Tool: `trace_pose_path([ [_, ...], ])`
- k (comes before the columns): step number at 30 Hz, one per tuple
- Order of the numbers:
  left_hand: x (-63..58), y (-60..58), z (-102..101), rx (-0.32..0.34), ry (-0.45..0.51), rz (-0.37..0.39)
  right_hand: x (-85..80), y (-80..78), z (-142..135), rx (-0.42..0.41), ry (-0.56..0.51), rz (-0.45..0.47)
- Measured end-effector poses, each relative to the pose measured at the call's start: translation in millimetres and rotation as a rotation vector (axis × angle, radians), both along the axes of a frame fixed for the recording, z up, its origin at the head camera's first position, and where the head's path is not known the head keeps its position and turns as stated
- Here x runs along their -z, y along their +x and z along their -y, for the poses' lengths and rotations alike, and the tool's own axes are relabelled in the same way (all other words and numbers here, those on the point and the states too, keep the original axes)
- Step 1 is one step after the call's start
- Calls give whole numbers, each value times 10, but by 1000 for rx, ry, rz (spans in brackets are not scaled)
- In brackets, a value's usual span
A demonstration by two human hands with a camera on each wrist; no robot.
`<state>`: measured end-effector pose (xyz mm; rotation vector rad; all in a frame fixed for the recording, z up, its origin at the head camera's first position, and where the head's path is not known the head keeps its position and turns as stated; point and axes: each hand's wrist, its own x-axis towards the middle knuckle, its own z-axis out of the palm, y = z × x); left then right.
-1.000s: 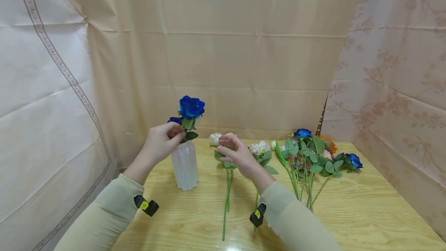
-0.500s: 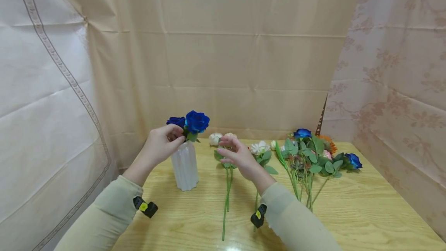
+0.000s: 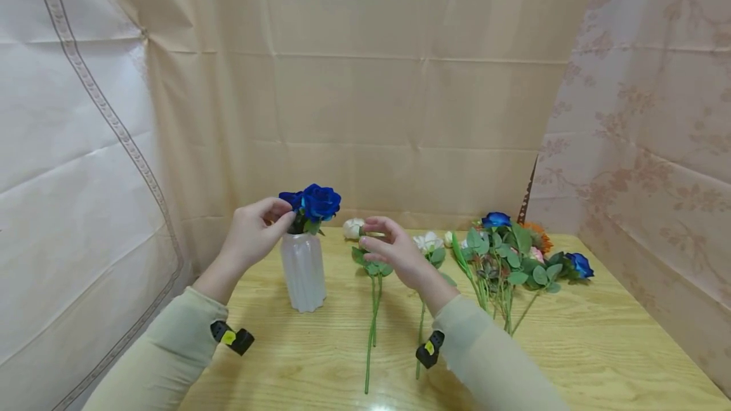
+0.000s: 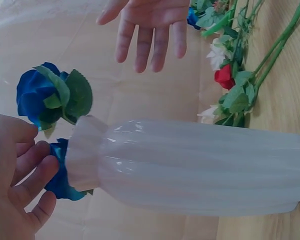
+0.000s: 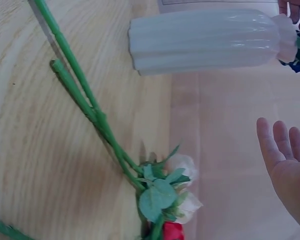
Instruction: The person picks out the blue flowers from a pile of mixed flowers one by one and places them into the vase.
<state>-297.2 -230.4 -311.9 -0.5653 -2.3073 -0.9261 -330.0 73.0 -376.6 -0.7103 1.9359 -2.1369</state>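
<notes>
Two blue roses (image 3: 321, 202) stand in the white ribbed vase (image 3: 303, 274), their heads just above its rim. My left hand (image 3: 255, 231) is at the left of the blooms, fingers loosely bent with the tips right at the petals. In the left wrist view, one rose (image 4: 32, 97) shows beyond the thumb and the other (image 4: 64, 172) lies behind the fingers, close to the vase mouth. My right hand (image 3: 396, 252) hovers right of the vase, its fingers spread and nothing in them. Below it, a white flower (image 3: 353, 228) and green stems (image 3: 374, 322) lie on the table.
A pile of flowers with green leaves (image 3: 508, 259) lies at the right, including blue roses (image 3: 579, 264) and an orange bloom (image 3: 539, 236). Another white flower (image 3: 428, 242) lies nearer the middle, with a red rose (image 4: 224, 77) beside it. A beige curtain (image 3: 354, 100) hangs behind the table (image 3: 605, 341).
The front blue rose has gone down into the vase, beside the other one. My left hand has loosened from its stem and drawn slightly left. The right hand has barely moved.
</notes>
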Motion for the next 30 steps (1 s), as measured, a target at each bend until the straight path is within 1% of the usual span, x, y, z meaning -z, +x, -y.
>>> trace_pose_path([
  [4,-37,32,18,-12,9,-25,-84,29,-38,-1,4,-32],
  [7,-38,48,28,-18,17,-30,-131,49,-71,-7,7,-59],
  [13,17,81,53,-40,67,-35,-172,70,-134,-19,6,-119],
  [16,60,89,71,-42,101,-34,-177,89,-174,-9,16,-143],
  [23,194,107,107,-49,171,20,-178,119,-287,21,69,-172],
  [30,357,112,99,-55,255,105,-162,131,-372,37,67,-167],
])
